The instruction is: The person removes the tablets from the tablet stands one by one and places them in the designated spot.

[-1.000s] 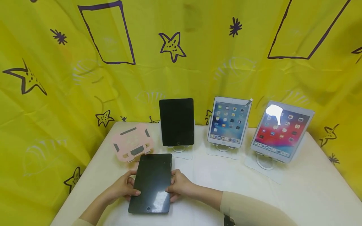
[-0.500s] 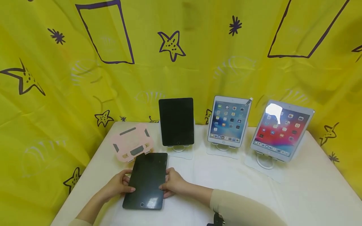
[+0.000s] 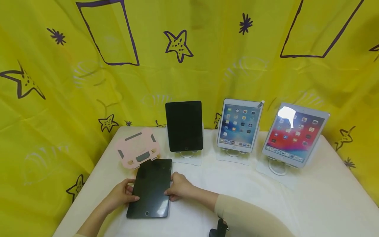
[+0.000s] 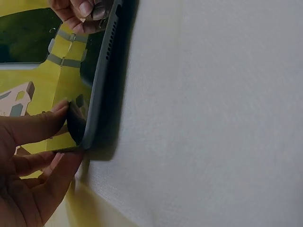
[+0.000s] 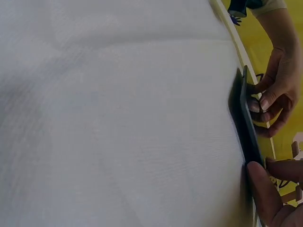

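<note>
A black tablet (image 3: 152,184) with a dark, glossy screen lies low over the white cloth, its round home button toward me. My left hand (image 3: 120,195) grips its left edge, thumb on the front and fingers curled under. At the opposite edge my right hand (image 3: 180,187) pinches it the same way. In the left wrist view my left hand (image 4: 28,165) holds near the tablet's corner; the right wrist view catches my right thumb (image 5: 265,194) along the edge. Just beyond the tablet's far end sits a pink case-like panel (image 3: 136,144) with grey patches, which the tablet overlaps slightly.
Behind stand another black tablet (image 3: 184,126), a white tablet (image 3: 240,126) with a blue screen and a white tablet (image 3: 296,135) with a red and blue screen, each on a stand. A yellow curtain (image 3: 207,79) hangs behind the white-covered table (image 3: 251,204).
Both hands have carried the black tablet left and a little away from me, toward the pink panel; the motion slows in the last half second. The standing tablets stay in place.
</note>
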A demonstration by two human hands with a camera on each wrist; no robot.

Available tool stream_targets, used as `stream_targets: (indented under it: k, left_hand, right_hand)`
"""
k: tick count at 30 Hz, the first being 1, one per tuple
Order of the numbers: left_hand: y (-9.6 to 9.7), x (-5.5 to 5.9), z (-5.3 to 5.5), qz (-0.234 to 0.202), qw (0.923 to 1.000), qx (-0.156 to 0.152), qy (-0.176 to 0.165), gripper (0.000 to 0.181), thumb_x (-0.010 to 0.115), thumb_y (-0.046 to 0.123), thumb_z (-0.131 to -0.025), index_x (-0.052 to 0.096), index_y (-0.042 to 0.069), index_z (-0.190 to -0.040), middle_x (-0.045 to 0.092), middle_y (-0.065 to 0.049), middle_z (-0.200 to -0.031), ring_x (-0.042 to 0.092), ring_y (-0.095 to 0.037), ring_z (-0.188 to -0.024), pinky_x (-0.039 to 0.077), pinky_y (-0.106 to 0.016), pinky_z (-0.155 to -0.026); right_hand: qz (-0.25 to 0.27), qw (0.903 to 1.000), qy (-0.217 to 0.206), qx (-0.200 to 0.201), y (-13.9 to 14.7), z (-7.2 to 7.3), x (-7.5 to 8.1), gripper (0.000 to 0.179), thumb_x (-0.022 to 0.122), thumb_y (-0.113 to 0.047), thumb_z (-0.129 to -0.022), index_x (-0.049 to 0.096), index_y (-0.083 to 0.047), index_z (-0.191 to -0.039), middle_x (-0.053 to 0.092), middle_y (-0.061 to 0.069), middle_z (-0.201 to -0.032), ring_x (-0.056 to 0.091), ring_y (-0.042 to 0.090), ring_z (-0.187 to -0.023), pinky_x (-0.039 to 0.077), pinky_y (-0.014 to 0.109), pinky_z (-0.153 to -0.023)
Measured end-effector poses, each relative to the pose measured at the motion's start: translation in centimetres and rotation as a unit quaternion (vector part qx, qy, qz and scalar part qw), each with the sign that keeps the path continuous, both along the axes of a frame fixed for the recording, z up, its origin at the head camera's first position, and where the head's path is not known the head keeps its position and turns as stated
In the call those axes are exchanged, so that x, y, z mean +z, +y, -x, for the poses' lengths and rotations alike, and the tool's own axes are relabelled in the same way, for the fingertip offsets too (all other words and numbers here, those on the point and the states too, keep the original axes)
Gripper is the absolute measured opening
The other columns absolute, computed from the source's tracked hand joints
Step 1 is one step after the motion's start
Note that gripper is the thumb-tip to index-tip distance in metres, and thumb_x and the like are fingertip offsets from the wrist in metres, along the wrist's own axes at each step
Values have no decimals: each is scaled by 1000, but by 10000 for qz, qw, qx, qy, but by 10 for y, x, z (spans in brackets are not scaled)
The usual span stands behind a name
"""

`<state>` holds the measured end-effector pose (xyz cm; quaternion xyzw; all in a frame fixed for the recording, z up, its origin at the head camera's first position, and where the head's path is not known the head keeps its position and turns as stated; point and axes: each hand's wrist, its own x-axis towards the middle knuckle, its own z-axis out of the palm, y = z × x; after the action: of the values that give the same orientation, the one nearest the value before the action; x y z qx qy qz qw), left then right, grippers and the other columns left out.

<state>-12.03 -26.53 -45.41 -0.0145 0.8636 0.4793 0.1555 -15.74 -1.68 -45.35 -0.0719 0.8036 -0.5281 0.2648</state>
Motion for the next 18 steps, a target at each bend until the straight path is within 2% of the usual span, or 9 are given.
stream_targets:
  k: [4,8,13,18]
  left_hand:
    - [1,5,0,64,9989,463,-86,63,77,5,-75,44,-13,-127,54,-17,-92,56,-19,-72,55,-32,-58]
    - [1,10,-1,-162,9959,885,-123,56,74,7,-79,48,-11,-125,56,-17,-97,60,-20,-76,57,-37,-62]
    - [6,9,-1,-415,9942,969,-234,56,74,9,-80,48,-11,-125,58,-14,-95,61,-19,-74,57,-36,-63]
    - [16,8,7,-519,9933,1032,-51,57,75,9,-79,48,-9,-126,57,-11,-92,62,-18,-77,57,-38,-66]
  right_hand:
    - [-146,9997,171,15,3,3,1,46,77,4,-71,50,13,-108,62,10,-59,60,14,-44,51,24,-43]
    - [-5,9998,202,42,12,9,1,48,78,1,-72,50,10,-109,63,7,-63,60,15,-49,53,27,-48]
    - [19,9992,388,64,22,16,3,49,79,-5,-73,49,5,-111,62,5,-68,58,13,-53,52,25,-53]
    - [19,9977,654,-155,28,22,6,54,81,-12,-72,50,3,-113,61,5,-77,58,15,-56,52,26,-54]
